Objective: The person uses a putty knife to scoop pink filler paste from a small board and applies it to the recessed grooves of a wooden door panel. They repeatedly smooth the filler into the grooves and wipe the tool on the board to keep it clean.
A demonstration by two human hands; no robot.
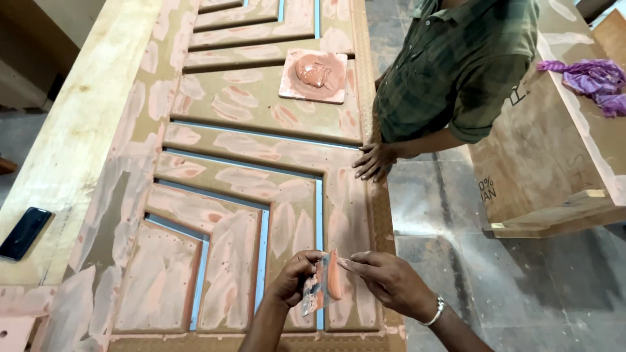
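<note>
My left hand point(295, 279) grips a small flat scraper blade point(318, 288) smeared with pinkish-orange putty. My right hand point(390, 281), with a silver bracelet at the wrist, touches the blade's right edge with its fingertips, where a lump of putty point(334, 274) sits. Both hands hover over the near end of a brown panelled door point(248, 163) lying flat, patched all over with pink putty and with grey-blue grooves. A small square board point(314, 75) carrying a mound of putty rests on the door's far part.
Another person in a green checked shirt point(456, 62) stands at the door's right edge, a hand point(373, 160) resting on it. A black phone point(25, 232) lies on the pale plank at left. A wooden box point(548, 163) with purple plastic point(590, 78) stands right, on grey floor.
</note>
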